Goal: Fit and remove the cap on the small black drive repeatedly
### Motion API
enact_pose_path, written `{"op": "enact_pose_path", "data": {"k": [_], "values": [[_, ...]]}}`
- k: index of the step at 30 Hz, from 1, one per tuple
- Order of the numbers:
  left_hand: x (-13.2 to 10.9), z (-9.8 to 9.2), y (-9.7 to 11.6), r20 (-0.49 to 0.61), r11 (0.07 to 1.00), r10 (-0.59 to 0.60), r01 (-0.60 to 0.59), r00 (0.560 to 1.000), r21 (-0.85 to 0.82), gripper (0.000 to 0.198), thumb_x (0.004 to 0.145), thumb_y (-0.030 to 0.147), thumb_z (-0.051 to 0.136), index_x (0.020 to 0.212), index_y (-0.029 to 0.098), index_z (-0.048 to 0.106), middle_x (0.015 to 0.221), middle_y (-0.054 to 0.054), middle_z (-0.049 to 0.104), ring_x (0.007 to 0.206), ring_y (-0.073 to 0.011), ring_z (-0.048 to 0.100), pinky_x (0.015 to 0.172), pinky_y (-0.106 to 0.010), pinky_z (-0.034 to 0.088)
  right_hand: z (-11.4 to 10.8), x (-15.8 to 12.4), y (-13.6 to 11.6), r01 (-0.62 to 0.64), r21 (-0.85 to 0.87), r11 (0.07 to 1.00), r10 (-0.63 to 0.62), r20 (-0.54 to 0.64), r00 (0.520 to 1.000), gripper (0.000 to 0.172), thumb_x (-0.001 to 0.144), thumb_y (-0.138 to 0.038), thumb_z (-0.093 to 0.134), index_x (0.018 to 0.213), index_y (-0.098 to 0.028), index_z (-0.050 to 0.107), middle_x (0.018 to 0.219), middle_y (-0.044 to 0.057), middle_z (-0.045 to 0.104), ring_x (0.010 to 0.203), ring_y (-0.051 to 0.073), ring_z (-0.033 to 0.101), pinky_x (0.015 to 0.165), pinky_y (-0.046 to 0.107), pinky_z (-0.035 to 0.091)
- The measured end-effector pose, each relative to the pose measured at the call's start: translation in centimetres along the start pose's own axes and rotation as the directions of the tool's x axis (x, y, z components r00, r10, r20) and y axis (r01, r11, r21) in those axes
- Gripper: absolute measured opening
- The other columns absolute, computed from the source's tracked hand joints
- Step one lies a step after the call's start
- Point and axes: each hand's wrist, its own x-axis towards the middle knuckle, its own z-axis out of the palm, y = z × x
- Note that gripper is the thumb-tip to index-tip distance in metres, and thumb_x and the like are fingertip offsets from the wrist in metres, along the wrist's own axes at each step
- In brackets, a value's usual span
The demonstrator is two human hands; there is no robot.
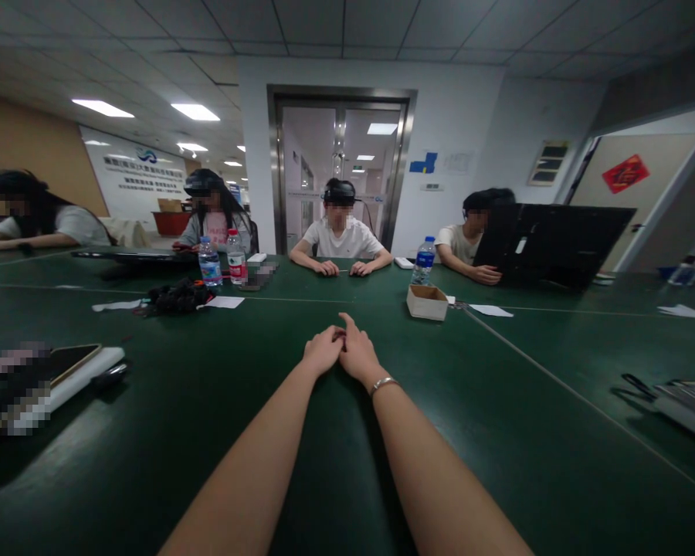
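Both arms stretch forward over the green table (220,409), and the hands meet near its middle. My left hand (323,351) is closed, its fingers curled in against the other hand. Beside it, my right hand (357,351) has the index finger stretched forward while its other fingers bend inward; a silver bracelet (384,384) circles that wrist. A small dark reddish spot shows between the fingertips, too small and covered to name.
A small open cardboard box (427,303) and a water bottle (424,261) stand ahead to the right. Ahead left are two bottles, a black bundle (177,297) and paper. A phone (75,363) lies at left. Several people sit across, one behind a black monitor (550,243).
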Motion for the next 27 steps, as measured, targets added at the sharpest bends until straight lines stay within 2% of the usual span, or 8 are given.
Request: {"op": "enact_pose_path", "data": {"k": [4, 9, 12, 17, 22, 25, 27], "values": [[-0.1, 0.4, 0.5, 0.094, 0.995, -0.042, 0.033, 0.995, 0.097, 0.028, 0.084, 0.03, 0.042, 0.104, 0.029, 0.061, 0.106, -0.005, 0.067, 0.099, -0.0247, 0.059, 0.085, -0.039, 0.041, -0.1, 0.1, 0.6, 0.035, 0.012, 0.999, -0.035, 0.001, 0.999, 0.068, 0.077, -0.015, 0.046, 0.141, -0.025, 0.025, 0.113, 0.012, 0.05, 0.102, 0.026, 0.05, 0.086, 0.036, 0.037], [0.0, -0.2, 0.3, 0.14, 0.989, -0.052, 0.032, 0.989, 0.143, 0.033, 0.083, 0.025, 0.043, 0.111, 0.033, 0.058, 0.104, -0.001, 0.066, 0.099, -0.0219, 0.058, 0.083, -0.035, 0.042, 0.2, 0.6, 1.4, 0.05, 0.084, 0.995, -0.05, -0.004, 0.999, 0.066, 0.074, -0.02, 0.052, 0.136, -0.026, 0.03, 0.112, 0.011, 0.045, 0.103, 0.025, 0.05, 0.087, 0.037, 0.038], [0.0, -0.2, 0.3, 0.144, 0.978, -0.041, 0.01, 0.989, 0.207, 0.036, 0.084, 0.025, 0.042, 0.115, 0.033, 0.058, 0.104, -0.004, 0.063, 0.097, -0.0213, 0.057, 0.082, -0.034, 0.043, 0.4, 1.0, 2.4, 0.026, 0.134, 0.991, -0.021, -0.04, 0.999, 0.061, 0.069, -0.026, 0.059, 0.125, -0.022, 0.038, 0.107, 0.01, 0.047, 0.099, 0.024, 0.05, 0.086, 0.039, 0.039], [-0.6, -0.2, 0.2, 0.113, 0.965, 0.002, -0.031, 0.994, 0.261, 0.032, 0.087, 0.025, 0.04, 0.108, 0.03, 0.063, 0.106, -0.008, 0.058, 0.1, -0.0229, 0.055, 0.084, -0.035, 0.042, 0.3, 1.5, 4.0, -0.059, 0.247, 0.967, 0.07, -0.035, 0.997, 0.044, 0.058, -0.021, 0.067, 0.097, -0.018, 0.047, 0.088, 0.003, 0.052, 0.081, 0.017, 0.051, 0.075, 0.032, 0.043], [-0.5, -0.3, -0.4, 0.043, 0.995, -0.011, 0.007, 0.999, 0.096, 0.027, 0.087, 0.02, 0.043, 0.107, 0.026, 0.06, 0.106, -0.007, 0.055, 0.095, -0.0166, 0.057, 0.083, -0.029, 0.044, -0.3, 1.3, 4.4, -0.091, 0.328, 0.94, 0.096, 0.0, 0.995, 0.028, 0.058, -0.027, 0.072, 0.076, -0.018, 0.053, 0.078, 0.0, 0.054, 0.071, 0.014, 0.051, 0.067, 0.028, 0.042], [-0.1, -0.3, -0.8, -0.013, 0.999, 0.002, -0.003, 1.0, -0.054, 0.024, 0.085, 0.016, 0.047, 0.105, 0.023, 0.059, 0.106, -0.006, 0.056, 0.093, -0.0149, 0.058, 0.084, -0.028, 0.046, -0.6, 1.0, 4.2, -0.007, 0.423, 0.906, 0.044, -0.079, 0.996, 0.021, 0.065, -0.024, 0.068, 0.082, -0.019, 0.056, 0.076, -0.002, 0.058, 0.072, 0.013, 0.054, 0.068, 0.027, 0.043], [0.1, -0.3, -1.0, -0.032, 0.99, 0.021, -0.026, 0.999, -0.137, 0.023, 0.082, 0.014, 0.05, 0.102, 0.022, 0.059, 0.106, -0.006, 0.058, 0.094, -0.0148, 0.059, 0.084, -0.028, 0.047, -0.7, 1.0, 3.9, 0.072, 0.414, 0.908, -0.02, -0.127, 0.992, 0.019, 0.069, -0.019, 0.064, 0.088, -0.02, 0.06, 0.082, -0.001, 0.059, 0.077, 0.013, 0.055, 0.074, 0.027, 0.044]]}}
